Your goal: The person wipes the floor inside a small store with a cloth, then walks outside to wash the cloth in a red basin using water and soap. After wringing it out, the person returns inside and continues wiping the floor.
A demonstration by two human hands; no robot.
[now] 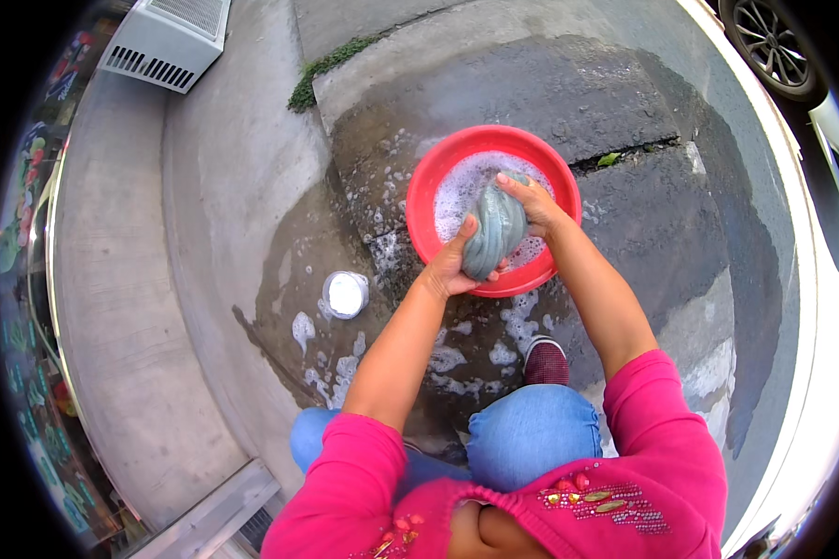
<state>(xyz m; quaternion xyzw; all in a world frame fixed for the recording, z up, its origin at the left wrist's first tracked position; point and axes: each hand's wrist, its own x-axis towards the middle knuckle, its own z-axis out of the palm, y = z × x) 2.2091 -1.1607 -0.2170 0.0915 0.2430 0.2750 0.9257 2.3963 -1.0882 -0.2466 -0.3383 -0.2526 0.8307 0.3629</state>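
A twisted, wet grey-green cloth [493,227] is bunched between my two hands above a red plastic basin [425,182]. My left hand [453,260] grips its lower end, near the basin's front left rim. Around the upper right end of the cloth closes my right hand [533,202]. Soapy water with white suds [461,182] lies in the basin, partly hidden by the cloth and hands. To the left of the basin, a small clear tub of white powder or paste [345,295] stands on the wet ground.
Wet concrete pavement [587,105] with foam patches surrounds the basin. A concrete ledge [126,279] runs along the left, with a white vented metal box [175,45] at its far end. My shoe [547,362] is close below the basin. A car wheel [770,42] shows at upper right.
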